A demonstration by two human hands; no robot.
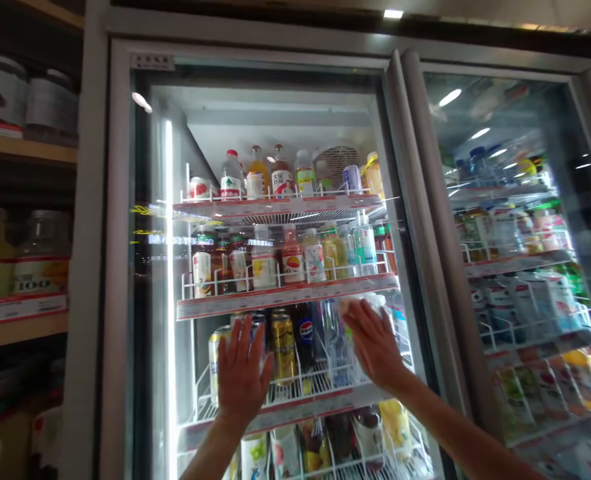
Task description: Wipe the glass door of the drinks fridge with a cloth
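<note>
My left hand (241,373) is raised with its palm toward the glass door (280,100) of a lit drinks cooler, fingers up and a little apart. I cannot tell whether it touches the glass. To the right, my right hand (375,343) is at the same door, its fingers bent over a small pale thing (344,307) that looks like a bit of cloth or tissue, mostly hidden under them. Behind the glass, a gold can (284,347) and a dark Pepsi bottle (305,333) stand between my hands.
Wire shelves inside hold several bottles, such as one with a red cap (231,177). A metal door frame (430,233) separates a second cooler door (515,267) on the right. At the left, a wooden shelf (25,148) carries large jars (50,103).
</note>
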